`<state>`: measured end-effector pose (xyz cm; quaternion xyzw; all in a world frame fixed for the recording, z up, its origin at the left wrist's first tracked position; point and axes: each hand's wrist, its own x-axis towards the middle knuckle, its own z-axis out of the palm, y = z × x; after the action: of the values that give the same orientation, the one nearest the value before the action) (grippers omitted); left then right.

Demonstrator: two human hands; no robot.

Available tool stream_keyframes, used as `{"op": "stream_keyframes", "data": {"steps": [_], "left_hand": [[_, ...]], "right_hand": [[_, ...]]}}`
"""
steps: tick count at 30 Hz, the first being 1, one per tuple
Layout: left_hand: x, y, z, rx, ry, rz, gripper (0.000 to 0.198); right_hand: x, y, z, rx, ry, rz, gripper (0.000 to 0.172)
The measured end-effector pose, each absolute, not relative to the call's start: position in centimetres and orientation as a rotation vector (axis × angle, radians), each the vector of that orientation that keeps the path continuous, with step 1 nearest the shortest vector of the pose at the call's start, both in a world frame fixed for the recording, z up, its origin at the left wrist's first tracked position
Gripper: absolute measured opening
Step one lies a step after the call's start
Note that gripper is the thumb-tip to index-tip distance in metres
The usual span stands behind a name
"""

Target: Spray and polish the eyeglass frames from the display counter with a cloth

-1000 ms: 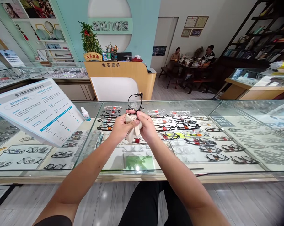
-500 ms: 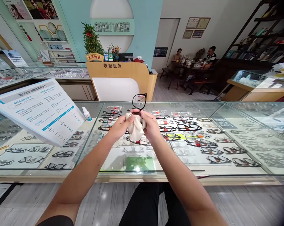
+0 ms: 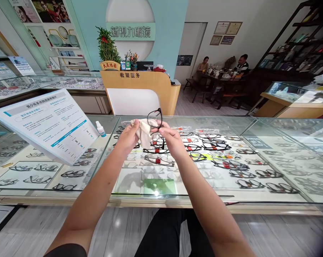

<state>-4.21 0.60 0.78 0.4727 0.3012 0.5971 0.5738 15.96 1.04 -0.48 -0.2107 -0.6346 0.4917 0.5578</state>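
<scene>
A pair of black-framed eyeglasses (image 3: 161, 117) is held up over the glass counter by my right hand (image 3: 172, 141), its thumb and fingers pinching the frame. One lens stands uppermost; the lower part of the frame is partly hidden by the fingers. My left hand (image 3: 128, 137) grips a cream cleaning cloth (image 3: 144, 134) between thumb and fingers. The cloth hangs loosely just left of the eyeglasses, close to the lens; whether it touches cannot be made out.
Beneath the hands, a glass display case (image 3: 161, 196) holds rows of eyeglasses. To the left stand a small spray bottle (image 3: 100, 129) and a large printed sign (image 3: 46, 123). Beyond is a wooden cashier desk (image 3: 140, 80); two people sit at a table (image 3: 220, 74) at the back right.
My left hand has moved left with the cloth, away from my right hand. The eyeglasses have tilted and shifted slightly left, and the cloth now hangs more spread out.
</scene>
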Motion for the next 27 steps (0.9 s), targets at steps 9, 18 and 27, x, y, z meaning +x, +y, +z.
{"op": "stream_keyframes", "data": {"steps": [9, 18, 27], "left_hand": [[-4.8, 0.4, 0.1, 1.307, 0.834, 1.289, 0.068], [-3.7, -0.3, 1.0, 1.286, 0.839, 1.42, 0.063], [-3.4, -0.2, 0.4, 1.229, 0.832, 1.519, 0.057]], "right_hand": [[15.3, 1.0, -1.0, -0.532, -1.568, 1.286, 0.035], [15.4, 0.4, -0.2, -0.573, -1.661, 1.271, 0.046], [15.1, 0.3, -0.3, -0.562, -1.827, 1.136, 0.059]]}}
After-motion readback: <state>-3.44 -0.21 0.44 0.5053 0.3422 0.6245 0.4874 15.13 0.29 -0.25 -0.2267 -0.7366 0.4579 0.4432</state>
